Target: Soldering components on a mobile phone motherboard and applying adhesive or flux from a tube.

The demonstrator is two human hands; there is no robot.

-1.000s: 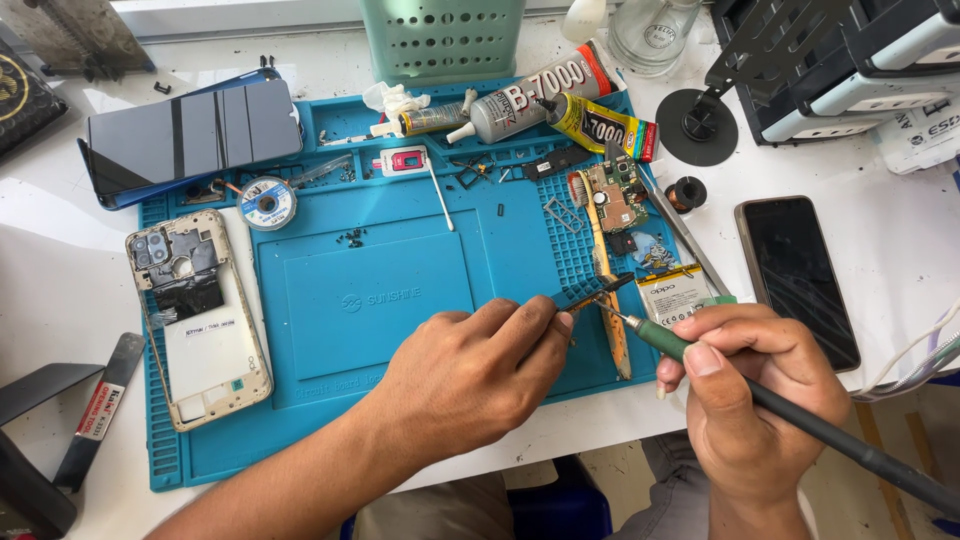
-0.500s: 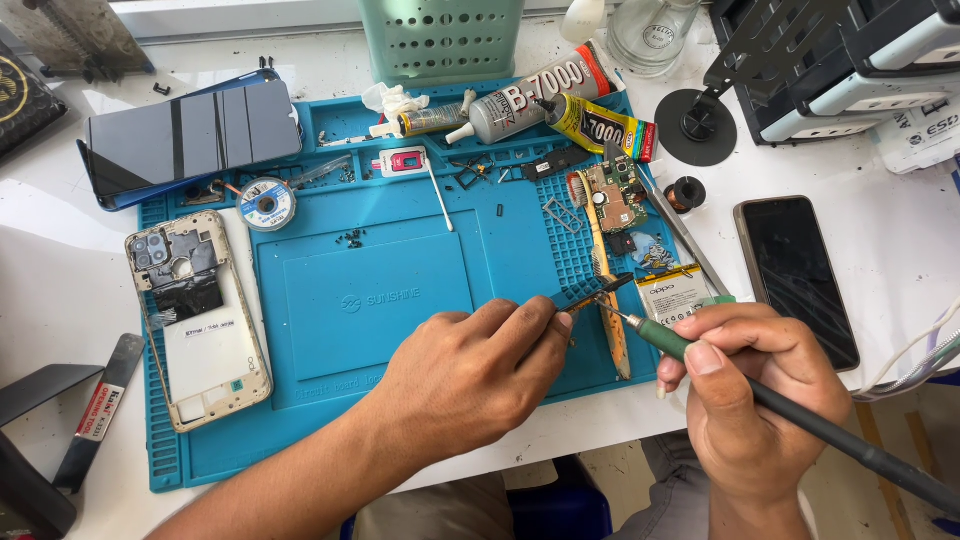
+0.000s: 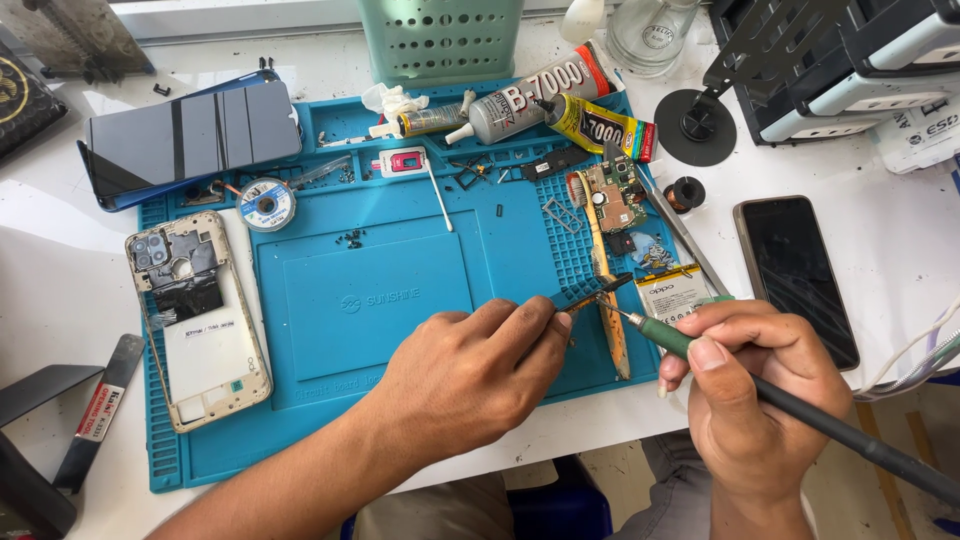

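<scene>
Left hand (image 3: 470,375) pinches tweezers (image 3: 592,293), right hand (image 3: 760,385) grips iron (image 3: 800,405) — tips meet on flex strip (image 3: 608,320), mat's (image 3: 370,330) right edge.

Left hand (image 3: 470,375) lies palm down, fingertips pinched; right hand (image 3: 755,385) just beside it, curled in a pen-like grip

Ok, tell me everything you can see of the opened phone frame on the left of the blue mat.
The pale gold opened phone frame lies flat, inside up, on the left part of the blue silicone work mat, slightly tilted. Its upper part shows a camera cluster, a round hole and a dark patch; below sits a white panel with small labels. Neither hand touches it; it lies apart from the round solder-wick spool.
</scene>
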